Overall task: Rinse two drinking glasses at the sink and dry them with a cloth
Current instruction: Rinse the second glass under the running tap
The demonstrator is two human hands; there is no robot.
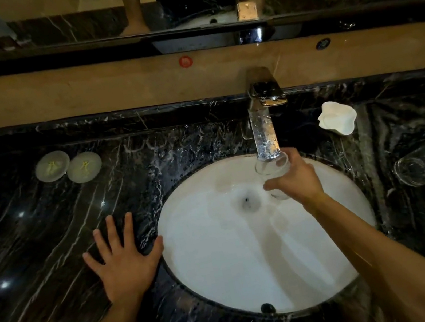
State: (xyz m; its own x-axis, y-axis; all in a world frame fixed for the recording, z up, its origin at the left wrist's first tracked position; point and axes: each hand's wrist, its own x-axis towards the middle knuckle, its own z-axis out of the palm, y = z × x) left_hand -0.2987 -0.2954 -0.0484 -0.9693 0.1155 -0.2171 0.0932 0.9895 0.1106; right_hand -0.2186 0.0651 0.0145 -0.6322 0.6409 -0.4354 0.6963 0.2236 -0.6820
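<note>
Clear drinking glass (pixel 273 167) is sitting gripped in the right hand (pixel 295 180) under the faucet (pixel 264 135); a second glass (pixel 415 171) is standing on the counter (pixel 48 230), the left hand (pixel 122 260) lying flat, fingers spread.

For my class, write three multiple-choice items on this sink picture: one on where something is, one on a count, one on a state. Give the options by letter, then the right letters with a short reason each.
1. Where is the left hand?
A. flat on the dark counter beside the basin
B. on the tap lever
C. inside the basin

2. How many round pale lids lie on the counter at the left?
A. one
B. two
C. four

3. What is the right hand doing?
A. resting open on the counter
B. wiping with a cloth
C. gripping a clear glass under the tap spout

Answers:
1 A: its fingers are spread on the marble, thumb near the basin's rim.
2 B: two discs sit side by side, the second at.
3 C: the fingers curl round the glass, whose mouth is just below the spout.
</note>
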